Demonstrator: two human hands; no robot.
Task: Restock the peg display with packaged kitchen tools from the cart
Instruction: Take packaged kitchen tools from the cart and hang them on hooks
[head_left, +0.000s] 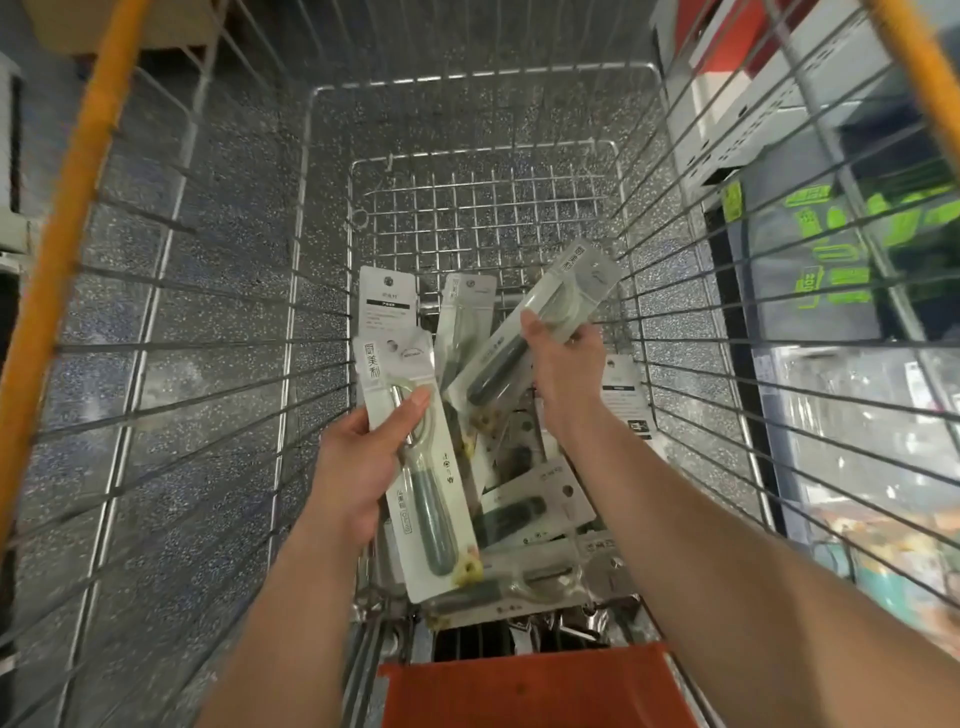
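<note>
Both my arms reach down into a wire shopping cart (322, 218). My left hand (358, 462) grips a packaged peeler (415, 467) with a dark green handle, its white card pointing up and away. My right hand (563, 364) grips a second packaged tool (540, 322), tilted with its card end up to the right. Beneath both hands, several more packaged kitchen tools (530, 514) lie heaped on the cart's floor, some face down. The peg display is out of view.
Orange rails (67, 218) top the cart's sides. An orange child-seat flap (530, 691) lies at the near end. Store shelving with boxes and green-printed packages (831, 244) stands past the right side. Speckled grey floor shows through the wires.
</note>
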